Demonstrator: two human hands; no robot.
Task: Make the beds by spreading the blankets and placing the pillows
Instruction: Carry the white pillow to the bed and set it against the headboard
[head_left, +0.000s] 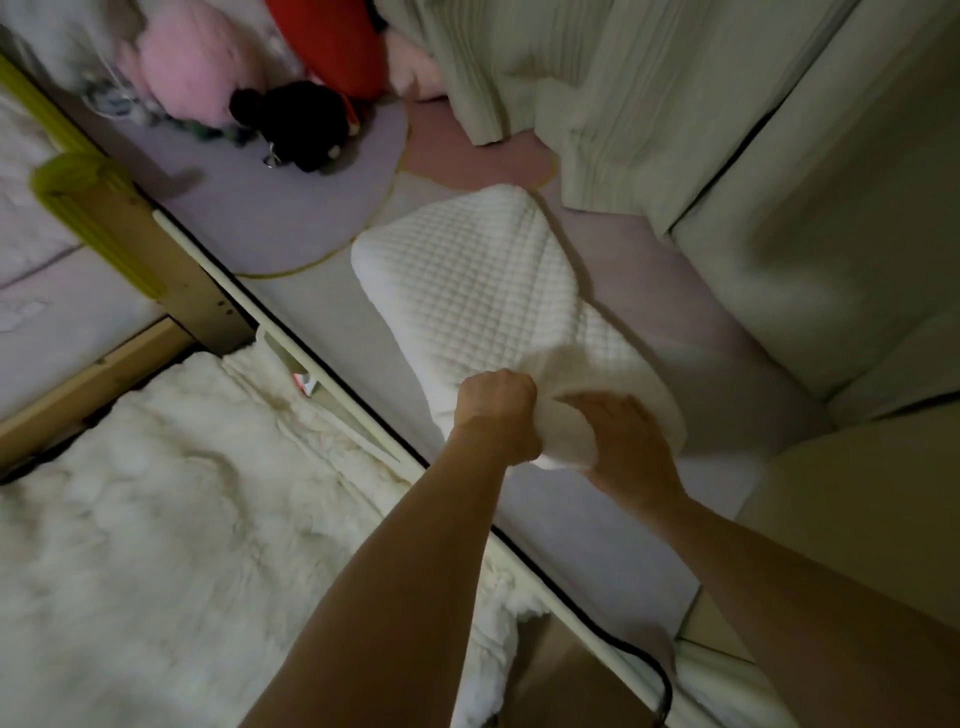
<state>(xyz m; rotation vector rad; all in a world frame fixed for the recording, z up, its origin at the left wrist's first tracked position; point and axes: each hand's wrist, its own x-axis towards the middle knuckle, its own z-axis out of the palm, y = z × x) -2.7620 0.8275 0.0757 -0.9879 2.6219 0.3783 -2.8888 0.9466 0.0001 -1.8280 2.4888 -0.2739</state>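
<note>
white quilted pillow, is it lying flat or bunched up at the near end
Bunched at the near end: both hands, left hand and right hand, grip the white quilted pillow there; the rest lies flat.

The room is dim and a bit grey. The corners go dark. Straight lines bend near the edges. The pink toy (192, 67) at the top looks blurry

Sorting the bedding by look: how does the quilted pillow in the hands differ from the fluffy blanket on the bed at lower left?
The pillow has a flat grid-quilted cover; the blanket is shaggy and furry. The pillow is gripped at its near end by the left hand and right hand; the blanket lies untouched, rumpled. The pillow is a compact pad; the blanket spreads far wider. Both are white.
</note>
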